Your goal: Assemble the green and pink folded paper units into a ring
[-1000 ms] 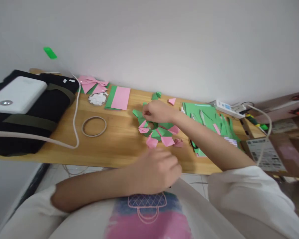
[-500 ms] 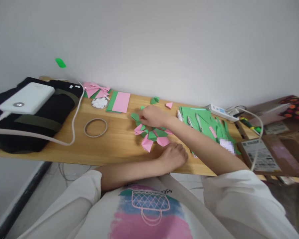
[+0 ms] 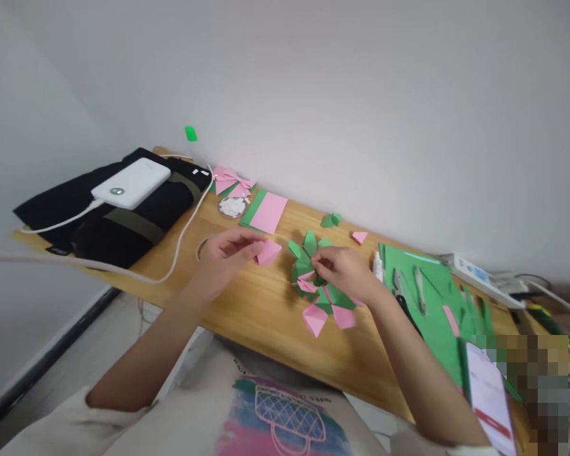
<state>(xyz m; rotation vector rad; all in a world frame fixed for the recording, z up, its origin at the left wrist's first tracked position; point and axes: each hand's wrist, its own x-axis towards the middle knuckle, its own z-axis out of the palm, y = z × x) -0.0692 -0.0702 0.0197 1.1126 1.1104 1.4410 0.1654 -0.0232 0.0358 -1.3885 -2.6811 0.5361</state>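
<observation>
A folded pink paper piece (image 3: 268, 253) is pinched between the thumb and fingers of my left hand (image 3: 225, 256), over the wooden table. To its right lies a ring of folded green and pink paper (image 3: 341, 300). My right hand (image 3: 344, 266) is at the ring's upper right side, its thumb and fingers pressed together at a green part. Whether it grips the green part is too small to tell. Partly behind my left hand is a ring-shaped roll (image 3: 200, 248).
Behind stand pink and green sheets (image 3: 270, 212), a dish of white bits (image 3: 232, 206) and small folded pieces. At left, a power bank (image 3: 132, 182) rests on a black bag (image 3: 128, 237). Right are a glue bottle (image 3: 378, 266), scissors (image 3: 403, 301), green paper (image 3: 437, 335) and a phone (image 3: 491, 399).
The view has turned left. My left hand has moved from the near edge to the left of the paper ring and now holds a pink piece. My right hand stays at the ring.
</observation>
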